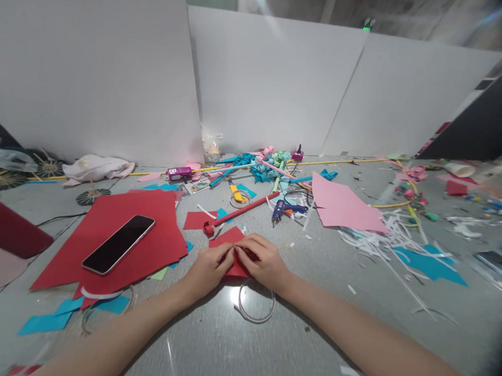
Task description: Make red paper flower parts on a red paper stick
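Observation:
Over a small piece of red paper [228,235] in the middle, my two hands meet with their fingertips together. My left hand [208,270] is closed, thumb and fingers pinching at the paper. From the other side my right hand [267,262] pinches at the same spot, and the fingers hide what exactly lies between them. A grey coil of cord [272,307] rests just below my hands. Beyond them lies a rolled red paper stick [245,211] with a curled end, and a blue glue gun [280,210] sits to its right.
At left, a phone [118,244] lies on red sheets [160,256]. To the right are a pink sheet [344,205], white paper strips [368,233] and a blue scrap [430,263]. A yellow cutter [238,193] and paper flowers [265,163] lie farther back, before white panels [275,81].

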The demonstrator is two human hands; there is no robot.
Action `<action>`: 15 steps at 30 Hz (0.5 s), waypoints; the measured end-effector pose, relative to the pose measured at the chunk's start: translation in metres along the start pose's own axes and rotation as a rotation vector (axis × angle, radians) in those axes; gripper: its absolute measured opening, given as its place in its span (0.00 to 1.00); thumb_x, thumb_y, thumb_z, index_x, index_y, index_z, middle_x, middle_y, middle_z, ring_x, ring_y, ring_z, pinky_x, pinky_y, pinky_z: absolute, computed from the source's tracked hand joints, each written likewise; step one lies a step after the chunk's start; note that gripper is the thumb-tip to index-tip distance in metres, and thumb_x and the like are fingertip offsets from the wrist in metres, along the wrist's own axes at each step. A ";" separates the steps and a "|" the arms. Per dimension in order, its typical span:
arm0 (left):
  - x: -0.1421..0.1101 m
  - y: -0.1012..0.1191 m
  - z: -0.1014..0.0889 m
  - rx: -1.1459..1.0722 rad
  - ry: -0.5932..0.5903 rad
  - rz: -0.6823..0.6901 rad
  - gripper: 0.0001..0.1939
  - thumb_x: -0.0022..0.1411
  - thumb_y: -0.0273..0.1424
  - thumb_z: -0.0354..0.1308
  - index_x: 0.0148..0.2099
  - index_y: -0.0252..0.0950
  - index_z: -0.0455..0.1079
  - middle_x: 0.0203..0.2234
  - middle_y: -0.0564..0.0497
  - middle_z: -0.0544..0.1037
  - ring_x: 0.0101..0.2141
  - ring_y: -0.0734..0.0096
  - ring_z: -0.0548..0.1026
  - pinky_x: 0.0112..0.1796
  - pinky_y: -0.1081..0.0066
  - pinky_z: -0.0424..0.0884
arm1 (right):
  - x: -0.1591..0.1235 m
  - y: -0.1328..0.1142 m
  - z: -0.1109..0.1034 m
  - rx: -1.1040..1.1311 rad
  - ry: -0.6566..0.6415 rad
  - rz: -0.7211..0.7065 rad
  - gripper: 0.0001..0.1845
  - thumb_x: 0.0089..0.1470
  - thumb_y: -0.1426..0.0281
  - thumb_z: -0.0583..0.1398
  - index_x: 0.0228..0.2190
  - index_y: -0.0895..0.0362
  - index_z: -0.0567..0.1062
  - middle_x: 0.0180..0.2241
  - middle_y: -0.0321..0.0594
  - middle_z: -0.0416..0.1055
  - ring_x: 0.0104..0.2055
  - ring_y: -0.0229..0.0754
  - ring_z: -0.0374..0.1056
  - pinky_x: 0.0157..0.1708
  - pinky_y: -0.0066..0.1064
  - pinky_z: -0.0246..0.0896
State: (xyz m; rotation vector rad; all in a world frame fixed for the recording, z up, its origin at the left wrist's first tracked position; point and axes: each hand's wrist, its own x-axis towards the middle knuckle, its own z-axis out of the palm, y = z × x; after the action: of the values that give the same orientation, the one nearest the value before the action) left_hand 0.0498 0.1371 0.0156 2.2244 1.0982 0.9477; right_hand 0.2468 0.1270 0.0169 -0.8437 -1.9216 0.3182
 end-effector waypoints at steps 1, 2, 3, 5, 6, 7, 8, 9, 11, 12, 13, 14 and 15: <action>0.000 -0.001 0.000 0.004 -0.002 0.002 0.17 0.75 0.36 0.48 0.41 0.38 0.77 0.28 0.52 0.78 0.26 0.71 0.71 0.32 0.72 0.64 | 0.000 0.000 0.000 0.000 -0.003 0.000 0.09 0.68 0.71 0.58 0.43 0.52 0.79 0.40 0.44 0.77 0.42 0.45 0.74 0.47 0.40 0.72; -0.001 -0.001 0.000 0.009 -0.005 0.004 0.17 0.75 0.36 0.48 0.41 0.38 0.77 0.27 0.52 0.78 0.26 0.71 0.71 0.32 0.72 0.64 | 0.000 -0.001 -0.001 0.000 -0.006 0.000 0.09 0.67 0.71 0.58 0.43 0.52 0.79 0.40 0.44 0.77 0.42 0.45 0.74 0.47 0.39 0.72; -0.001 -0.001 0.000 0.013 -0.007 0.005 0.17 0.75 0.36 0.48 0.41 0.38 0.77 0.27 0.52 0.78 0.25 0.71 0.70 0.32 0.72 0.63 | 0.000 -0.001 -0.001 -0.001 -0.009 0.000 0.09 0.67 0.71 0.58 0.43 0.52 0.79 0.40 0.44 0.77 0.42 0.45 0.74 0.46 0.39 0.72; -0.001 -0.002 0.001 0.013 -0.010 0.007 0.17 0.75 0.36 0.49 0.40 0.38 0.77 0.27 0.51 0.78 0.25 0.71 0.70 0.31 0.71 0.62 | -0.001 -0.001 -0.001 -0.007 -0.015 -0.006 0.08 0.67 0.72 0.58 0.43 0.52 0.78 0.40 0.45 0.77 0.42 0.45 0.74 0.46 0.39 0.71; -0.001 -0.002 0.001 0.005 -0.010 0.010 0.17 0.75 0.36 0.49 0.40 0.38 0.77 0.27 0.51 0.78 0.25 0.71 0.70 0.31 0.71 0.62 | -0.001 -0.001 -0.001 -0.012 -0.020 -0.010 0.09 0.67 0.72 0.58 0.44 0.52 0.78 0.40 0.45 0.77 0.42 0.45 0.73 0.46 0.39 0.71; -0.001 -0.002 0.001 -0.008 -0.006 0.015 0.17 0.74 0.36 0.49 0.41 0.38 0.78 0.27 0.51 0.78 0.25 0.70 0.70 0.32 0.71 0.63 | -0.001 -0.001 -0.001 -0.017 -0.025 -0.013 0.09 0.67 0.72 0.58 0.44 0.52 0.78 0.40 0.45 0.77 0.42 0.45 0.73 0.46 0.39 0.71; -0.001 -0.003 0.001 -0.017 -0.001 0.021 0.16 0.74 0.36 0.49 0.41 0.38 0.78 0.28 0.51 0.79 0.25 0.70 0.70 0.32 0.71 0.63 | -0.001 -0.001 -0.001 -0.020 -0.029 -0.016 0.09 0.67 0.72 0.58 0.44 0.52 0.78 0.40 0.45 0.77 0.42 0.45 0.73 0.46 0.40 0.71; -0.001 -0.003 0.001 -0.018 0.000 0.026 0.16 0.74 0.37 0.49 0.41 0.38 0.78 0.28 0.50 0.79 0.26 0.70 0.71 0.33 0.71 0.63 | -0.001 -0.001 -0.001 -0.021 -0.034 -0.018 0.09 0.67 0.71 0.58 0.44 0.52 0.78 0.40 0.45 0.77 0.42 0.46 0.73 0.46 0.40 0.71; -0.002 -0.004 0.002 0.005 -0.010 0.032 0.17 0.75 0.37 0.48 0.42 0.38 0.77 0.29 0.50 0.80 0.26 0.69 0.71 0.34 0.70 0.64 | -0.001 0.000 -0.001 -0.024 -0.038 -0.021 0.09 0.67 0.71 0.58 0.43 0.52 0.78 0.39 0.45 0.77 0.42 0.46 0.73 0.46 0.39 0.71; -0.002 -0.004 0.002 0.022 -0.020 0.032 0.18 0.75 0.37 0.48 0.42 0.38 0.77 0.28 0.50 0.79 0.26 0.70 0.72 0.34 0.70 0.64 | -0.001 0.000 -0.001 -0.028 -0.039 -0.022 0.09 0.66 0.71 0.58 0.43 0.53 0.78 0.38 0.45 0.77 0.41 0.45 0.73 0.45 0.39 0.71; -0.002 -0.004 0.002 0.036 -0.032 0.030 0.18 0.75 0.37 0.47 0.41 0.38 0.77 0.28 0.50 0.79 0.26 0.70 0.72 0.34 0.70 0.64 | -0.001 0.000 -0.001 -0.032 -0.043 -0.021 0.09 0.66 0.71 0.58 0.43 0.53 0.78 0.38 0.44 0.76 0.41 0.45 0.73 0.45 0.39 0.71; -0.002 -0.004 0.002 0.042 -0.044 0.028 0.18 0.76 0.37 0.47 0.41 0.37 0.76 0.28 0.50 0.79 0.27 0.70 0.72 0.34 0.70 0.64 | -0.001 0.000 -0.001 -0.036 -0.044 -0.020 0.08 0.66 0.72 0.58 0.42 0.53 0.78 0.37 0.44 0.76 0.40 0.45 0.72 0.44 0.39 0.71; -0.002 -0.004 0.002 0.040 -0.051 0.026 0.18 0.76 0.38 0.47 0.41 0.37 0.76 0.28 0.50 0.79 0.27 0.70 0.73 0.34 0.71 0.64 | -0.001 -0.001 -0.001 -0.037 -0.046 -0.018 0.08 0.66 0.72 0.57 0.42 0.53 0.78 0.37 0.44 0.76 0.40 0.45 0.72 0.44 0.39 0.70</action>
State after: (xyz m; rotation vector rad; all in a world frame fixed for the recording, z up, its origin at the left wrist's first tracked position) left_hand 0.0484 0.1375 0.0105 2.2874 1.0773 0.8822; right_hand 0.2478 0.1257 0.0173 -0.8491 -1.9824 0.2947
